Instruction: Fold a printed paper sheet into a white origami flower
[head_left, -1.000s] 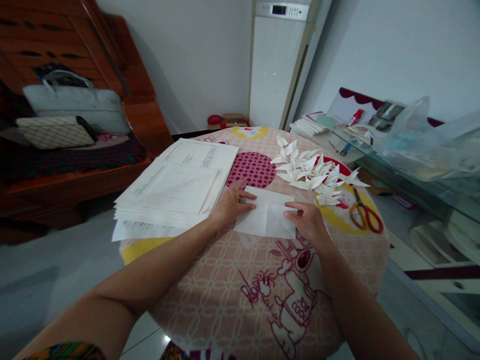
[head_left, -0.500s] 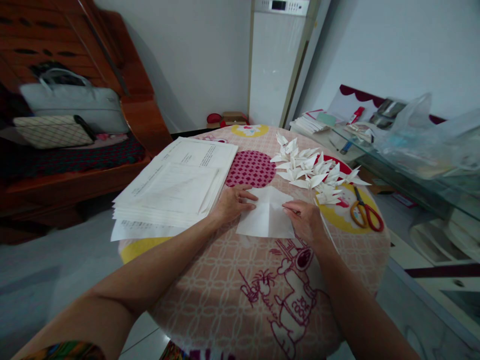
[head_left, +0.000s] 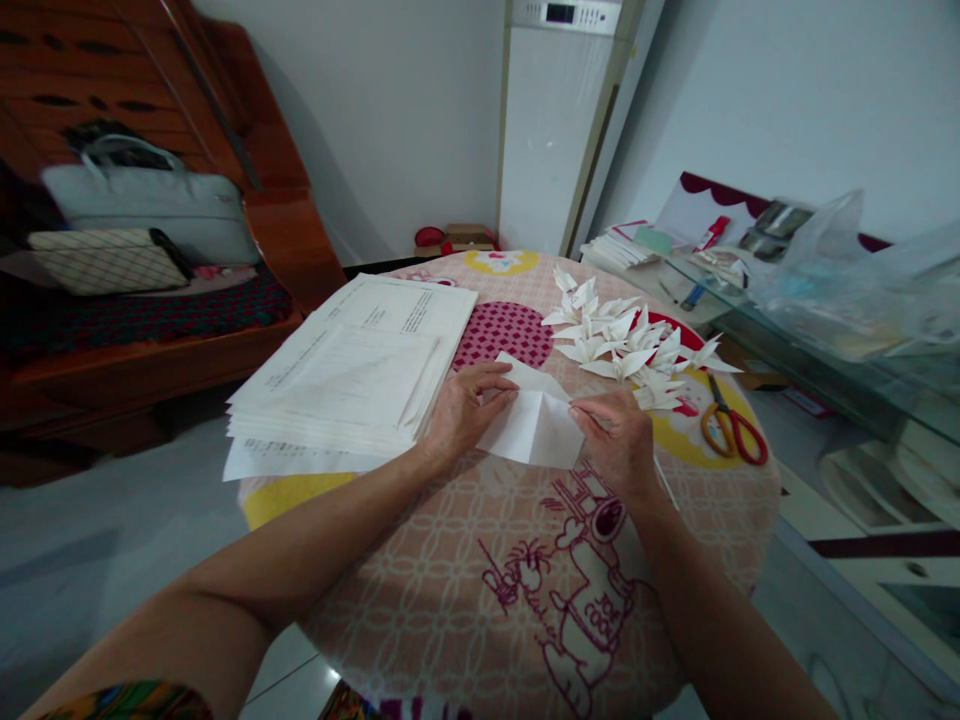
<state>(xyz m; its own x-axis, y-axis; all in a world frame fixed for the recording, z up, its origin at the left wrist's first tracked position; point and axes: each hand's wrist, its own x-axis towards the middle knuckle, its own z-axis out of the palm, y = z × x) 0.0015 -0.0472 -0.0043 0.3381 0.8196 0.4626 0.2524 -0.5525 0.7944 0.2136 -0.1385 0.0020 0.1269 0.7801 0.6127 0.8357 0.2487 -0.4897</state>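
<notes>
A creased white paper sheet (head_left: 534, 425) is lifted a little off the round table (head_left: 465, 560), which is covered with a pink patterned cloth. My left hand (head_left: 465, 408) pinches the sheet's left edge, fingers curled around it. My right hand (head_left: 616, 432) grips its right edge, fingers closed on the paper. The sheet bends along a middle crease between both hands.
A thick stack of printed papers (head_left: 352, 370) lies left of my hands. Several folded white paper shapes (head_left: 626, 345) are heaped at the back right, with orange-handled scissors (head_left: 726, 422) beside them. A wooden bench with bags (head_left: 142, 215) stands at left, a glass shelf (head_left: 832, 330) at right.
The sheet lay flat under both hands a second ago. Both hands have now closed on its edges and raised it, tilting its far side up.
</notes>
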